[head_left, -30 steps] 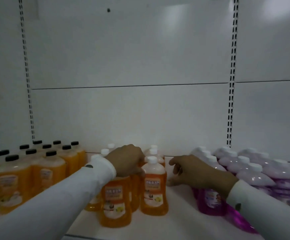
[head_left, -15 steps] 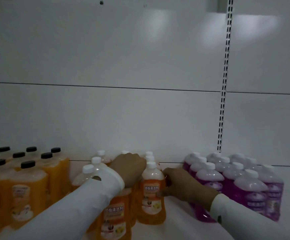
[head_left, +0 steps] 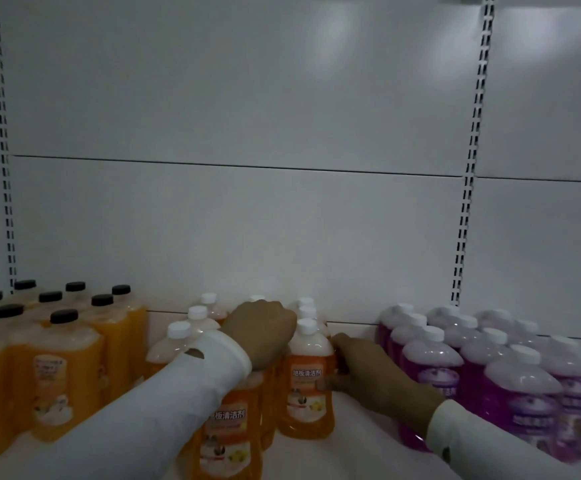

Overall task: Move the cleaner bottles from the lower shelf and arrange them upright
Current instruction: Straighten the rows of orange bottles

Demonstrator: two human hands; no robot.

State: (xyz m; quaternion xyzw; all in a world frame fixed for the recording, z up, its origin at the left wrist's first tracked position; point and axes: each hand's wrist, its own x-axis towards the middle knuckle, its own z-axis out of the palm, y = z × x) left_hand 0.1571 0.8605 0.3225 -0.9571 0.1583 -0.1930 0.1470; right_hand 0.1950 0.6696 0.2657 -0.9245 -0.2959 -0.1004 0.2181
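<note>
1. Head view: a white shelf (head_left: 368,441) carries three groups of upright bottles against a white back panel (head_left: 240,216) with slotted rails (head_left: 469,188).
2. The orange bottles (head_left: 212,327) with white caps stand in the middle, in rows running front to back.
3. The left hand (head_left: 259,332) lies curled over the top of a bottle in the middle row, knuckles up; the cap beneath is hidden, so whether its grip is clenched round that bottle I cannot tell.
4. The right hand (head_left: 368,375) is on the front bottle (head_left: 308,379) of the right-hand row, thumb across its label and fingers curled behind its shoulder, grasping it. That bottle stands upright on the shelf, just beside its neighbour.
5. Yellow bottles (head_left: 64,372) with black caps stand at the left, apart from the orange group.
6. Purple bottles (head_left: 521,393) with white caps stand at the right, behind the right wrist.
7. Both arms wear white sleeves (head_left: 164,407).
</note>
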